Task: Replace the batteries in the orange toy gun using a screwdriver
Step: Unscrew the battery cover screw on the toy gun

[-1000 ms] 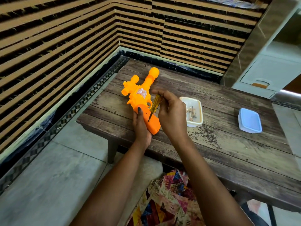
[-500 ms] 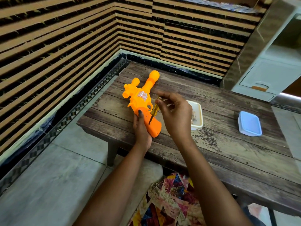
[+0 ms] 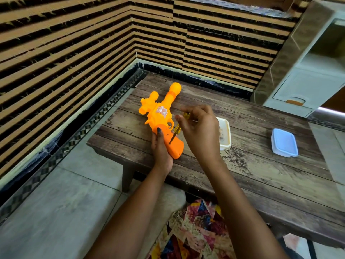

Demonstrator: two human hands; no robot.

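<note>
The left fingers (image 3: 159, 130) grip the toy gun (image 3: 160, 114) near the table (image 3: 242, 184) edge. The right fingers (image 3: 188, 109) pinch the screwdriver (image 3: 177, 128), half-hiding the tray (image 3: 227, 139) contents; a closed blue box (image 3: 283, 143) sits beyond.

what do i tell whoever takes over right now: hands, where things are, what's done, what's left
Left hand grips the toy gun by its handle, flat on the table.
Right hand pinches the screwdriver, tip down on the handle.
White tray sits just behind the right hand, contents partly hidden; blue box farther right.
Done: tool is on the handle; the cover is not yet off.
Left: undo the screw, open the cover, swap batteries, close and screw it back.
</note>
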